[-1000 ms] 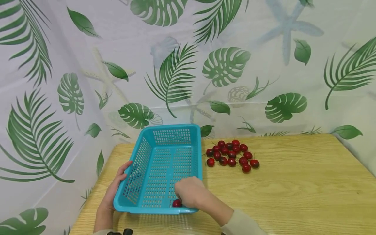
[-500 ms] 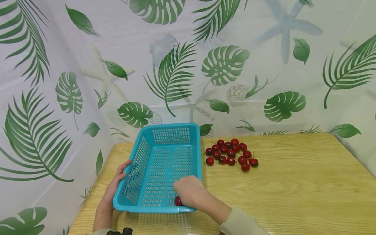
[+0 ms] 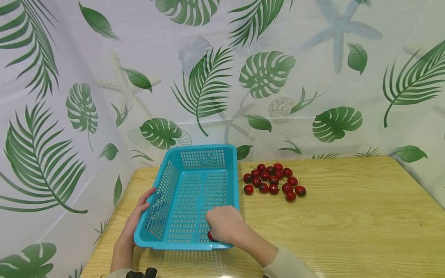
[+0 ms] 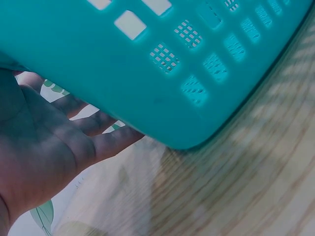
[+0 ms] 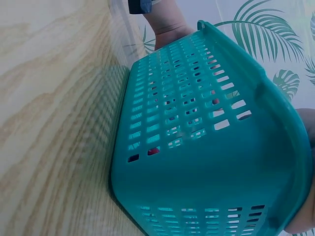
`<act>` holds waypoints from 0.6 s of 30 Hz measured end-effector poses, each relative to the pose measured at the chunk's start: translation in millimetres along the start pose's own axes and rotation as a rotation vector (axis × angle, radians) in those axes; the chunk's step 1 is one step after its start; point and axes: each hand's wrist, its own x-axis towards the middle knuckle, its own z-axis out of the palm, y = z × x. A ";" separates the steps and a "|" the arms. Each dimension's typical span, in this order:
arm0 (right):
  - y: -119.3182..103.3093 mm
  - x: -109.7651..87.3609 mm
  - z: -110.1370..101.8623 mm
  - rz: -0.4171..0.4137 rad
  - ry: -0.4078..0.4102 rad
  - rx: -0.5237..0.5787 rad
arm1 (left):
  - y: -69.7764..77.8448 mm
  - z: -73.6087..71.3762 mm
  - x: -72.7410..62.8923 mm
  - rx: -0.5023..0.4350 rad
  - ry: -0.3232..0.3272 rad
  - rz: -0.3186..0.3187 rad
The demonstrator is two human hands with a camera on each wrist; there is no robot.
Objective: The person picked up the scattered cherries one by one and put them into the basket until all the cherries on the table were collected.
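Note:
A turquoise perforated plastic basket point(image 3: 235, 185) sits on the table. My left hand point(image 3: 133, 224) holds it at the left rim; in the left wrist view the fingers run behind the basket wall point(image 4: 138, 98). My right hand point(image 3: 226, 224) reaches over the near right corner into the basket, fingers curled down around a dark red cherry point(image 3: 210, 236). Only a sliver of that cherry shows; the hand covers the remainder. In the right wrist view a bit of the red cherry point(image 5: 153, 151) appears through a low slot, while the basket wall hides the right fingers.
Several dark red cherries point(image 3: 273, 180) with thin stems lie in a loose cluster on the wooden table point(image 3: 347, 216), right of the basket's far end. A leaf-printed cloth point(image 3: 299, 131) hangs behind and to the left. A black object point(image 3: 150, 272) shows at the bottom edge.
The right hand covers more of the cherry in the basket than before, its fingers closing in over it. The left hand, basket and cherry cluster stay put; the view shifts slightly.

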 end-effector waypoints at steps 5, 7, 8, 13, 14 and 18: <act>1.0 -1.8 -1.8 -0.013 0.069 0.095 | 0.1 -0.4 0.1 0.003 0.000 0.006; 1.8 -2.1 -1.6 -0.019 0.084 0.115 | -0.1 -0.7 0.2 0.007 0.001 0.009; 2.2 -2.3 -1.3 -0.019 0.085 0.121 | -0.4 -0.9 0.3 0.008 0.000 0.010; 3.5 -2.6 -0.2 -0.018 0.089 0.135 | -1.2 -1.1 1.0 0.013 -0.001 0.010; 3.6 -2.7 -0.2 -0.016 0.093 0.141 | -1.4 -1.2 0.9 0.014 0.000 0.010; 4.1 -3.2 0.3 -0.007 0.112 0.202 | -1.8 -1.3 0.8 0.015 0.004 0.006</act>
